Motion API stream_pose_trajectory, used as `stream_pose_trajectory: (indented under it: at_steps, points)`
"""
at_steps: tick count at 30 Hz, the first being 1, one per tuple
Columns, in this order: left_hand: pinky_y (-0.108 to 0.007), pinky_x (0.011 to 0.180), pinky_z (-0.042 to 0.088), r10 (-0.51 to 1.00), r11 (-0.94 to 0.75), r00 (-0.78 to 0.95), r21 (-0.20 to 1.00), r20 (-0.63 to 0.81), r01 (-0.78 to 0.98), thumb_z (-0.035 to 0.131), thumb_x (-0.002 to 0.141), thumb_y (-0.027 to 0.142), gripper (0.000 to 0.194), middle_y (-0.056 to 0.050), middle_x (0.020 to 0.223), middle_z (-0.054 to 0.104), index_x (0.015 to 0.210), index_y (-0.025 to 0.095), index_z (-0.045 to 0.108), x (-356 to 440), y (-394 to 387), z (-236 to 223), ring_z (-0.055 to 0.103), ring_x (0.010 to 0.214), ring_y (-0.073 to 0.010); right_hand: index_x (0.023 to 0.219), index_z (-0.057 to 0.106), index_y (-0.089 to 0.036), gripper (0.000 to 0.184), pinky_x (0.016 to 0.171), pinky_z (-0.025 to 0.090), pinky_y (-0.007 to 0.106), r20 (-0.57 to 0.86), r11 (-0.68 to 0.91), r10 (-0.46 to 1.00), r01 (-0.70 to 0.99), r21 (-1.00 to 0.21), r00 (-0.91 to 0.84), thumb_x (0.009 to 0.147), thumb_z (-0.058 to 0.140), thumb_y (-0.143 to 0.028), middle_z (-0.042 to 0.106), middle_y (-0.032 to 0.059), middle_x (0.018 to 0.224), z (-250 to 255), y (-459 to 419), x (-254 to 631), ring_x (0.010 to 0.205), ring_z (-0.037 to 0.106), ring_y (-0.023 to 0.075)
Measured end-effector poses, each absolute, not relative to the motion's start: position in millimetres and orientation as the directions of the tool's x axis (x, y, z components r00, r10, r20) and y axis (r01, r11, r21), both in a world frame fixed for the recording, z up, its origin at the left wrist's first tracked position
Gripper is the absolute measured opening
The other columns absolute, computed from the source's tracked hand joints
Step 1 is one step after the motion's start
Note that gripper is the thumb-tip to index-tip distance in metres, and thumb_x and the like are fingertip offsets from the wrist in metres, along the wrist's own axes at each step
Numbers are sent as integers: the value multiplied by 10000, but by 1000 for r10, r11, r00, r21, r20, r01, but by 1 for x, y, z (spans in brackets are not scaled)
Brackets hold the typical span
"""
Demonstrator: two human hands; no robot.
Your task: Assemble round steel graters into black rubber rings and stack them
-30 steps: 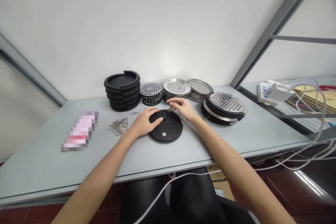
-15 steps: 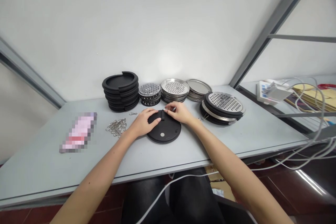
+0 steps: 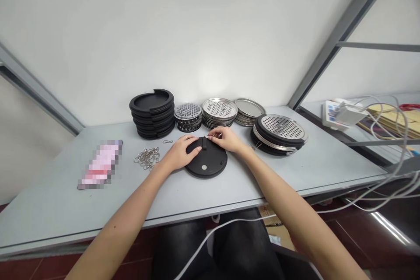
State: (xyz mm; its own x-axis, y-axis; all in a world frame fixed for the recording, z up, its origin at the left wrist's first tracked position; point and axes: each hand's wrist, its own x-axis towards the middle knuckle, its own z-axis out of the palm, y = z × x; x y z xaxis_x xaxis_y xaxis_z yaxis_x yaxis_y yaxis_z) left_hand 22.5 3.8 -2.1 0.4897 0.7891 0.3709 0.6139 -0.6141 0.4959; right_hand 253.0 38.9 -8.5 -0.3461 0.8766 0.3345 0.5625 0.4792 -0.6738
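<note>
**Left hand:** my left hand (image 3: 180, 153) lies flat on a round matte-black disc (image 3: 210, 167), fingers loosely together and pinching nothing, just pinning it to the table.

**Right hand:** my right hand (image 3: 226, 139) sits at the disc's far edge, beside a short black strap (image 3: 204, 143) running across the top of the disc.

**Fingers:** my right fingertips (image 3: 213, 134) are nearly shut on a thin silver wire clip (image 3: 206, 136). It's tiny, so the exact grip is hard to make out.

**Just changed:** my right hand has shifted left, so the clip is now right at the strap's end rather than out to the side. Can't tell if it's hooked on yet.

**Disc location:** flat on a pale grey table (image 3: 65, 197), with a heap of silver wire clips (image 3: 146, 158) to its left.

**Around:** behind it are a stack of black rubber rings (image 3: 152, 113) and stacks of perforated steel plates (image 3: 219, 108). To the right is a stack of black-rimmed perforated steel discs (image 3: 278, 127).
</note>
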Motion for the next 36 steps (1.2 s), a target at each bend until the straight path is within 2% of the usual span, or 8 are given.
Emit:
stream_pose_trajectory:
  at_steps: [4, 11, 29, 36]
  points:
    - [-426, 1038, 441, 793, -609, 486, 503, 368, 613, 528, 910, 400, 391, -109, 1233, 608, 1199, 157, 630, 22, 5, -3, 577, 1137, -256, 830, 725, -154, 129, 647, 465, 247, 335, 471, 882, 583, -662, -332, 795, 610, -200, 711, 49, 805, -9, 40, 254, 702, 609, 146]
    - [-422, 1041, 436, 796, -605, 484, 498, 363, 622, 523, 910, 395, 383, -105, 1248, 603, 1198, 169, 636, 21, 4, -2, 576, 1141, -253, 810, 714, -154, 136, 644, 462, 248, 323, 455, 890, 582, -675, -321, 801, 606, -235, 710, 45, 796, -11, 42, 256, 713, 604, 150]
    - [-415, 1050, 427, 812, -584, 477, 503, 337, 637, 508, 923, 381, 379, -109, 1254, 600, 1191, 148, 641, 21, 2, 1, 570, 1154, -251, 779, 691, -134, 299, 681, 474, 281, 294, 370, 926, 418, -830, -236, 802, 595, -416, 698, 61, 755, -4, 44, 258, 700, 602, 168]
    - [-433, 1049, 426, 816, -577, 475, 512, 329, 637, 503, 926, 380, 367, -103, 1256, 599, 1192, 167, 639, 21, 2, 2, 572, 1148, -248, 767, 678, -144, 275, 639, 458, 262, 297, 374, 926, 474, -797, -232, 825, 570, -390, 682, 45, 713, -4, 42, 258, 666, 589, 156]
